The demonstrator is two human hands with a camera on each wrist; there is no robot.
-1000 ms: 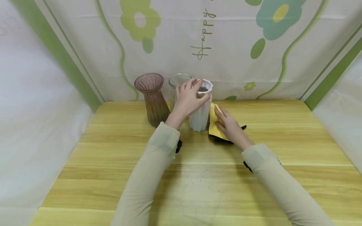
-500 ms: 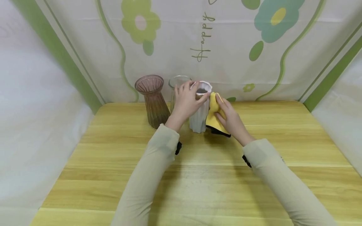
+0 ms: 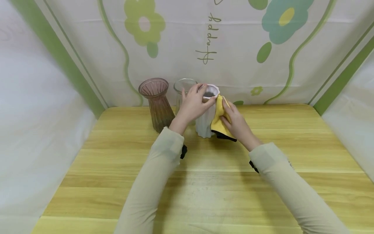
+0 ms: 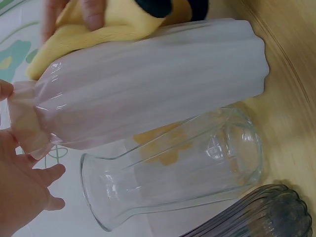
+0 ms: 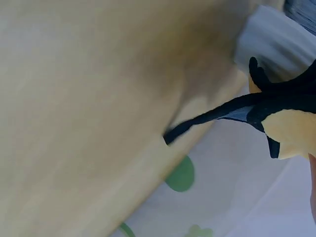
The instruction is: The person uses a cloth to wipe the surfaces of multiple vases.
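Observation:
A white fluted vase [image 3: 204, 123] stands upright near the back of the table. My left hand [image 3: 193, 104] holds it at the rim, thumb on the near side and fingers across the top. On the vase's right side, my right hand [image 3: 237, 123] pinches a yellow cloth [image 3: 218, 119] with black edging, its upper part against the vase just below the rim. In the left wrist view the cloth [image 4: 111, 32] lies along the white vase [image 4: 163, 81]. A dark strip of the cloth [image 5: 212, 113] hangs loose in the right wrist view.
A clear glass vase [image 4: 182, 170] stands just left of the white one, partly hidden by my left hand in the head view. Left of that is a purple-tinted ribbed vase [image 3: 160, 110]. Behind the wooden table [image 3: 204, 195] hangs a flower-printed sheet [image 3: 233, 39].
My right hand has lifted the cloth from the vase's lower right side up to just below its rim, then shifted slightly left. The left hand has stayed at the rim.

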